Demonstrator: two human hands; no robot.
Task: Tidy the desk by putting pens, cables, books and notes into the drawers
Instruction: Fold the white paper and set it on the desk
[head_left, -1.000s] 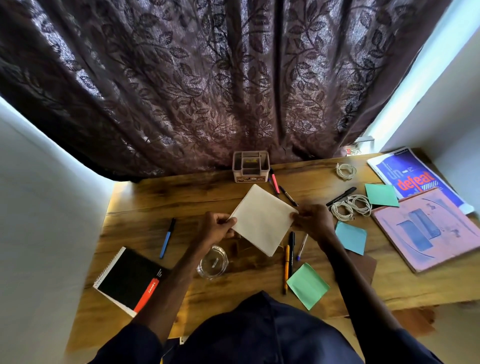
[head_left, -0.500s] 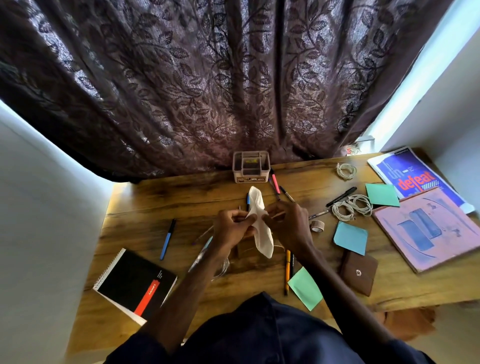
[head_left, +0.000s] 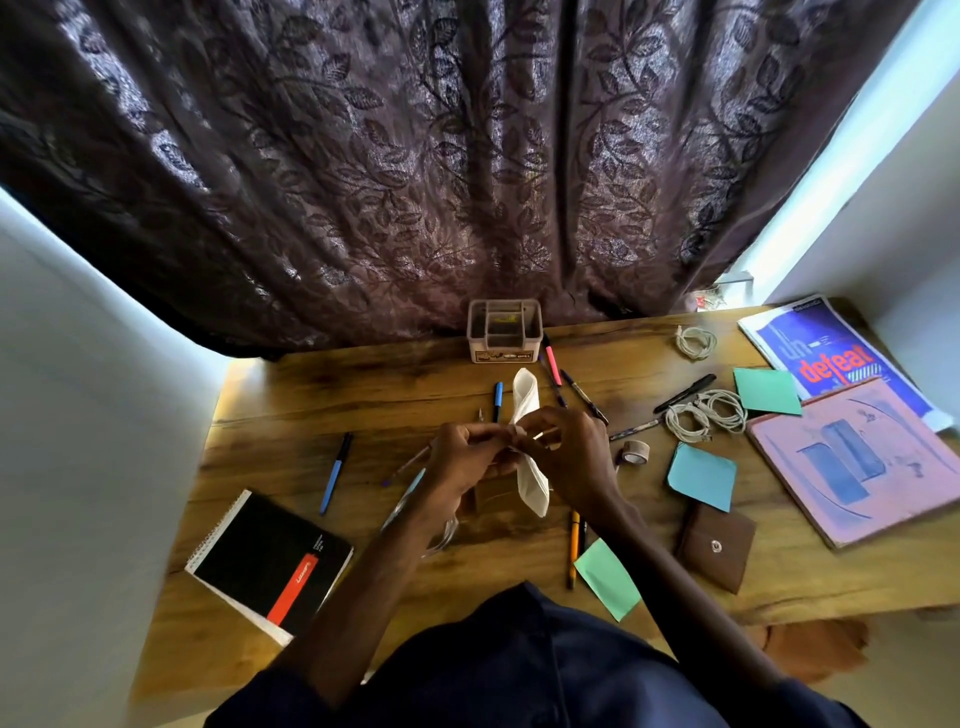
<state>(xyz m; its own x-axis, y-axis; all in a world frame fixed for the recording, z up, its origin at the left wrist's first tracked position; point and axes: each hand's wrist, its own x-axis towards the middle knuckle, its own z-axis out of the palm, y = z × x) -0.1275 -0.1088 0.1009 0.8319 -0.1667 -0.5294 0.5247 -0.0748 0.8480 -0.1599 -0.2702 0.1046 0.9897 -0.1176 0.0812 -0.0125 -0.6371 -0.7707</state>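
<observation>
The left hand and right hand are pinching the folded white note together above the desk, ends pointing twelve and six o'clock (light, floppy paper, probably best gripped at the fold).

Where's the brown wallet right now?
Head view: the brown wallet lies on the right side of the desk near its front edge, just below the blue sticky note and left of the pink book.
</observation>
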